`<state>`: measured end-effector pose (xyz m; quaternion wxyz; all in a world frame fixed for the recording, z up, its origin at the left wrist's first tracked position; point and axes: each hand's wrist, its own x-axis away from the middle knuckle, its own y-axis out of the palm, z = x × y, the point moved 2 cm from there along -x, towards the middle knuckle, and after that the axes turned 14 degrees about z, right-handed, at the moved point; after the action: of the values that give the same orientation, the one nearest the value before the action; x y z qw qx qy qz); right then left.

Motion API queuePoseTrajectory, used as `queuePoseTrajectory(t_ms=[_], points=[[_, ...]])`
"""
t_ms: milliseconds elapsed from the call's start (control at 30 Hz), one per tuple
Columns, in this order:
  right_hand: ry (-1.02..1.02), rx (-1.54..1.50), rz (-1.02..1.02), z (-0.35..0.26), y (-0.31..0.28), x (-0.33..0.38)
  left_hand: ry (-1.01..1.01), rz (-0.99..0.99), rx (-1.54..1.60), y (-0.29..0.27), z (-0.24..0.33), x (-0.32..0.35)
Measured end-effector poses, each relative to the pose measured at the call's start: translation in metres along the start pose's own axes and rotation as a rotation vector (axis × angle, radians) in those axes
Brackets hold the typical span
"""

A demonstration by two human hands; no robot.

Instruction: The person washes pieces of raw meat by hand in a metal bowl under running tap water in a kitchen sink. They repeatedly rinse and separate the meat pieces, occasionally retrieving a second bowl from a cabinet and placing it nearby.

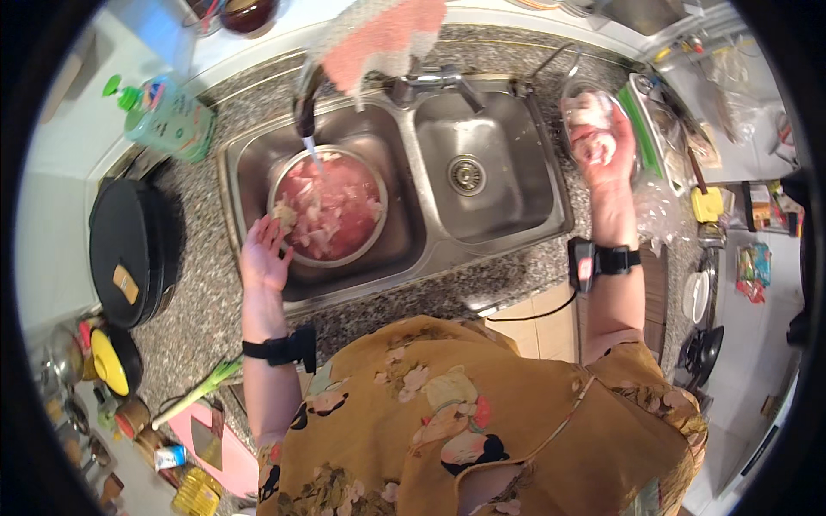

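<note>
A round metal bowl (384, 191) stands in the left sink basin, with pieces of raw meat (331, 211) in reddish water. Water runs into it from the dark-ended faucet spout (305, 116). At the bowl's lower left rim is my left hand (265, 258), palm up, its fingers stretched out and apart, close to a pale piece inside the bowl. Right of the sink, my right hand (615, 159) cups pale pink raw meat pieces (594, 148) in its curled fingers. A clear plastic container (570, 89) lies around and beneath that hand, partly hidden by it.
The right sink basin (508, 206) has a round drain strainer. A pink-and-white cloth (374, 43) hangs over the faucet. At left are a green pump bottle (172, 120) and a black round appliance (129, 249). A green onion (200, 391) lies by a pink board (228, 447).
</note>
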<state>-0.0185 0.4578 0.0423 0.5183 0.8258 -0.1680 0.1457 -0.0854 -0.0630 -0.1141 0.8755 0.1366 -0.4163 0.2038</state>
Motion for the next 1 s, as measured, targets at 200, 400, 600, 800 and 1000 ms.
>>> queuePoseTrajectory(t_ms=[200, 400, 600, 800, 1000], points=[[-0.524, 0.433, 0.694, -0.124, -0.095, -0.006, -0.043, -0.005, 0.040, -0.002, -0.004, -0.013], [-0.643, 0.570, 0.990, -0.103, -0.085, -0.013, -0.061, 0.113, 0.056, -0.010, -0.006, -0.029], [-0.308, 0.862, 0.208, 0.063, 0.014, -0.035, -0.111, 0.161, -0.032, 0.006, -0.019, -0.047], [0.454, 0.883, 0.432, 0.285, 0.025, -0.099, -0.156, 0.075, -0.081, 0.025, -0.032, -0.088], [0.571, 0.958, 0.517, 0.375, -0.011, -0.146, -0.213, 0.123, -0.168, 0.019, -0.060, -0.116]])
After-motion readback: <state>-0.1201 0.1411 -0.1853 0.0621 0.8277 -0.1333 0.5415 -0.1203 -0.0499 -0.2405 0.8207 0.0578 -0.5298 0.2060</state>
